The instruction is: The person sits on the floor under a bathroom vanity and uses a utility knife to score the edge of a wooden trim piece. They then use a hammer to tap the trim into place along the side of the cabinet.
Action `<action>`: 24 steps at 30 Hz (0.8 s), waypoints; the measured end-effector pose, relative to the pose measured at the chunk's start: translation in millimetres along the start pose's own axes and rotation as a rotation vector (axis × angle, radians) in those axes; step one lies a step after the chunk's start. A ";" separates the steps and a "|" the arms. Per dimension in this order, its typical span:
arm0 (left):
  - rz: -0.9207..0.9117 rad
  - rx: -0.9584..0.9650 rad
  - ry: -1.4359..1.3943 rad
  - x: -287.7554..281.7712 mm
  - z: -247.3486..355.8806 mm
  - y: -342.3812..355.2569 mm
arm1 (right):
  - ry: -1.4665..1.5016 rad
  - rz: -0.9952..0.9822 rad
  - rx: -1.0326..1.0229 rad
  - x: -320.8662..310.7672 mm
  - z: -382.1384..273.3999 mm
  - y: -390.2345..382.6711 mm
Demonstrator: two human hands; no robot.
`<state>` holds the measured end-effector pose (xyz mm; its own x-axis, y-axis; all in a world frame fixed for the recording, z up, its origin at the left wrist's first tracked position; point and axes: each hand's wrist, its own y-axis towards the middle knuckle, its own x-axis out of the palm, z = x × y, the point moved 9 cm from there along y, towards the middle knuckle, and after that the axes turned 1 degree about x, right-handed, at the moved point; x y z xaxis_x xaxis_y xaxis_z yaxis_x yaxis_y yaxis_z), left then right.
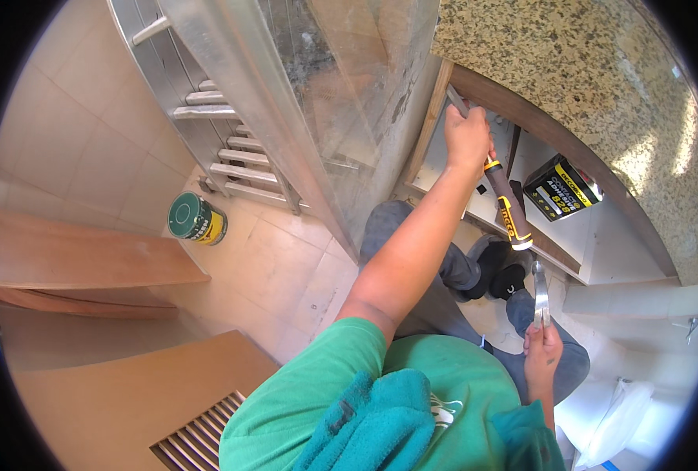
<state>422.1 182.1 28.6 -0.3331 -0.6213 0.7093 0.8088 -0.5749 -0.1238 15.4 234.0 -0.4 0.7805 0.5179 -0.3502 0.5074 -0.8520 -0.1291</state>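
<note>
My left hand (468, 140) is wrapped round a chisel inside the open cabinet under the countertop. Its dark handle (509, 210) has yellow bands and points back toward my legs. Beyond my fingers, a grey metal end (456, 100) reaches up to the cabinet's wooden edge. Lower right, my right hand (543, 347) is closed on a metal hammer; its silver head (541, 294) lies just short of the chisel's butt, seemingly apart from it. The hammer's handle does not show.
A black-and-yellow adhesive can (561, 188) stands inside the cabinet (612, 247), beneath a speckled granite countertop (553, 47). An aluminium ladder (243, 169) and a green-lidded can (196, 218) are to the left. Wooden panels (90, 255) lie at lower left, a white plastic bag (617, 416) at lower right.
</note>
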 end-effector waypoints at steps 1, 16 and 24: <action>-0.015 0.007 0.005 -0.9 -1.0 0.2 | 0.018 0.000 0.022 1.2 3.3 -0.4; -0.117 0.006 -0.027 -6.2 -28.6 -53.7 | 0.388 -0.173 0.182 25.6 36.7 22.1; -0.038 -0.115 0.044 -33.8 -70.2 -104.3 | 0.557 -0.227 0.355 55.1 34.4 52.8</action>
<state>315.0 225.6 -31.2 -0.3855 -0.6191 0.6842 0.7350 -0.6543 -0.1781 72.7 214.9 -58.5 0.7888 0.5674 0.2365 0.6037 -0.6427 -0.4716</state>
